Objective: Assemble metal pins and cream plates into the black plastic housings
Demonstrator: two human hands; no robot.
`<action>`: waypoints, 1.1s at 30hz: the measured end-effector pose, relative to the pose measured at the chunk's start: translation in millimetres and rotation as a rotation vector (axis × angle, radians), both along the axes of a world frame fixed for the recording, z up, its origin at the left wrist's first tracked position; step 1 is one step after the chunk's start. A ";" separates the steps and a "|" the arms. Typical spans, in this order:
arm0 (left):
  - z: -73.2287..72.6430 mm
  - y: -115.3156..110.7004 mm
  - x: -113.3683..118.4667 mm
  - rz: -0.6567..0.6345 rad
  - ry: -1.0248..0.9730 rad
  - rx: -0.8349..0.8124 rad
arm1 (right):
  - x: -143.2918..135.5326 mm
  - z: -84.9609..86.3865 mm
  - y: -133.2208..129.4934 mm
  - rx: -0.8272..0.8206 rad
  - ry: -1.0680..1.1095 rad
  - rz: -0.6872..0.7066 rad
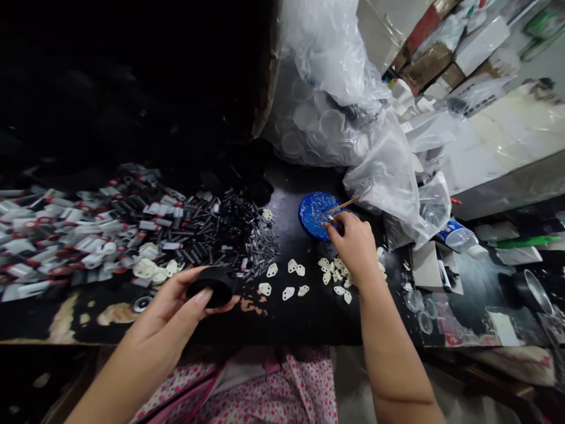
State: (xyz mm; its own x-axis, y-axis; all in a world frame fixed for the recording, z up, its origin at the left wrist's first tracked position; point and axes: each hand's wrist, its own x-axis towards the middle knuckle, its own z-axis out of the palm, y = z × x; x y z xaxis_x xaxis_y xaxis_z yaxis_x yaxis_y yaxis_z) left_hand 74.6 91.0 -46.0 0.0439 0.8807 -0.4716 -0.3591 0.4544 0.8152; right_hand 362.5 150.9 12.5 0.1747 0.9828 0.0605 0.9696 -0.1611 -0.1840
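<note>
My left hand (pixel 183 303) is closed round a black round cup-shaped part (pixel 214 287), its thumb inside the rim and its open side tilted toward me. Over a shallow blue dish (pixel 314 213), my right hand (pixel 351 238) pinches a thin wooden stick (pixel 346 204). The dish holds a glossy, clear-looking paste. Below it lie several small cream plates with holes (pixel 288 292), some spread singly between my hands. More cream plates (pixel 336 271) are heaped beside my right wrist, which partly hides them.
Piled at the left are many grey and black cylinders with red rings (pixel 88 241), and thin grey pins (pixel 262 244) beside them. A large clear bag of round lids (pixel 318 123) stands behind the dish. On the right are a white box (pixel 430 268) and a bottle (pixel 463 238).
</note>
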 end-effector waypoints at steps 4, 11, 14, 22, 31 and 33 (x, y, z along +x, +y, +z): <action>-2.3 1.2 -2.9 -0.046 -0.022 -0.066 | -5.3 -2.4 5.0 -0.035 -0.109 0.038; 3.1 3.0 -2.2 -0.029 -0.020 -0.064 | -6.9 -3.9 9.5 -0.057 -0.128 0.061; 0.9 2.9 -2.8 -0.029 -0.027 -0.053 | -4.4 -0.3 4.7 0.004 -0.040 0.014; 9.8 -1.6 11.9 0.029 -0.193 -0.094 | -48.6 12.8 -30.6 0.107 0.709 -0.030; 22.7 3.6 11.9 -0.097 -0.490 -0.176 | -107.0 21.6 -46.7 0.048 0.869 0.095; 20.4 2.5 10.3 -0.110 -0.504 -0.171 | -107.7 20.9 -46.8 0.053 0.830 0.110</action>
